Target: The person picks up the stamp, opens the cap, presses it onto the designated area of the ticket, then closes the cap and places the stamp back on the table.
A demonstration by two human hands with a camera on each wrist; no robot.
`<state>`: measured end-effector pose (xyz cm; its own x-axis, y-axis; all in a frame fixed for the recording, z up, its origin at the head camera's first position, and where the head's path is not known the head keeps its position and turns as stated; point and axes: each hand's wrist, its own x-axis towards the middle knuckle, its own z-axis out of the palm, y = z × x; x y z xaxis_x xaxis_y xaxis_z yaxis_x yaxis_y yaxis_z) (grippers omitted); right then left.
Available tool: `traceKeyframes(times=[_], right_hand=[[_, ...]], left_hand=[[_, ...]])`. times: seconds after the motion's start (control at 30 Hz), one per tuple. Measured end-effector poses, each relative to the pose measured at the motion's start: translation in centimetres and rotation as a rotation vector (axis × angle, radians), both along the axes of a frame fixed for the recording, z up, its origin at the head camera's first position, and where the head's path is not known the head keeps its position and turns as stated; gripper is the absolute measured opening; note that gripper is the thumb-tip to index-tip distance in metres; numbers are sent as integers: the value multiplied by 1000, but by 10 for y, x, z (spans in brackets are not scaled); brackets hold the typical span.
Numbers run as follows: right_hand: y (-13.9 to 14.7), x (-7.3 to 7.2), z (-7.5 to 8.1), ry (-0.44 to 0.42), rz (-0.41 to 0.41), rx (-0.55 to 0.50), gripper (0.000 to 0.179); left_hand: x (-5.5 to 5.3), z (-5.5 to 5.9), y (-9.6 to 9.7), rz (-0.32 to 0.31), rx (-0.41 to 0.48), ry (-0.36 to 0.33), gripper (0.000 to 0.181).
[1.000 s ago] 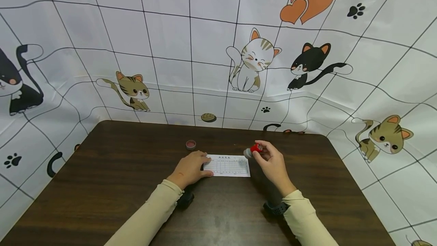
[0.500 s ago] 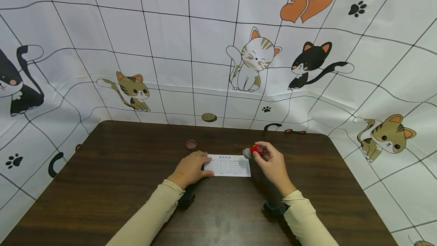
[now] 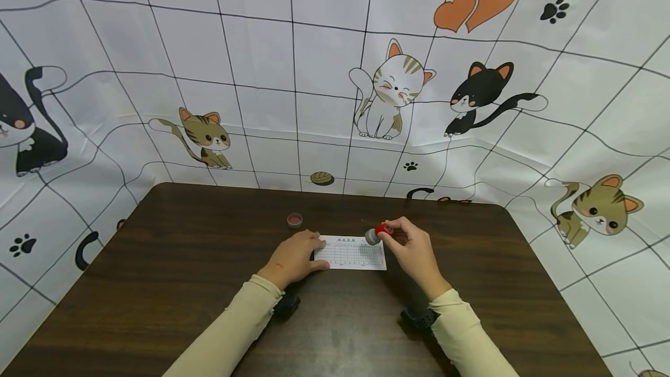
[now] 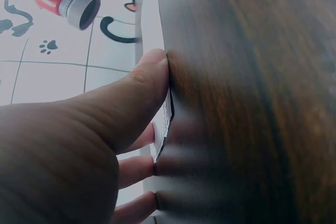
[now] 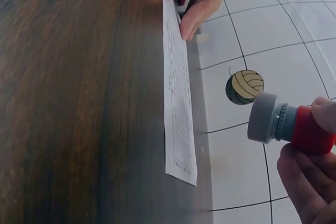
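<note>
A white printed form (image 3: 348, 253) with a ruled grid lies flat on the table. My left hand (image 3: 294, 258) presses its left end down, thumb and fingers spread on the paper. In my right hand (image 3: 413, 253) I hold a round stamp (image 3: 373, 237) by its red handle, pinched between thumb and fingers. Its grey end points left and downward, above the form's upper right part. The right wrist view shows the stamp (image 5: 265, 119) apart from the paper. A dark round face shows on the stamp (image 4: 83, 13) in the left wrist view.
A small round cap (image 3: 295, 220), reddish inside, sits on the brown table (image 3: 157, 278) behind my left hand. White cloth (image 3: 262, 103) printed with cats and grid lines hangs along the table's back and sides. Dark bands (image 3: 420, 319) are on the wrists.
My right hand has shifted a little to the left, bringing the stamp farther over the form. The left hand stays in place on the paper.
</note>
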<state>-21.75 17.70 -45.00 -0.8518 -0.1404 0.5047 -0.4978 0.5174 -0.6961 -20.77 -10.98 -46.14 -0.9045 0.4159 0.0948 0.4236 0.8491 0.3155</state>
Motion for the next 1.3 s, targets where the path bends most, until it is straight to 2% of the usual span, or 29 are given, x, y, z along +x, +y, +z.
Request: traceKeyframes(times=[0.2,0.43,0.7,0.93,1.3], right_hand=[[-6,0,2,87,5,49,28],[-14,0,5,38,13,145,26],[-15,0,4,124,22,308,16],[-17,0,1,77,14,337,14],[-19,-1,-3,55,18,359,17]], left_hand=[[0,1,1,5,2,-19,59],[-2,0,0,-1,13,-5,56],[0,1,0,6,14,-16,57],[1,1,0,6,24,-17,57],[1,1,0,8,21,-29,58]])
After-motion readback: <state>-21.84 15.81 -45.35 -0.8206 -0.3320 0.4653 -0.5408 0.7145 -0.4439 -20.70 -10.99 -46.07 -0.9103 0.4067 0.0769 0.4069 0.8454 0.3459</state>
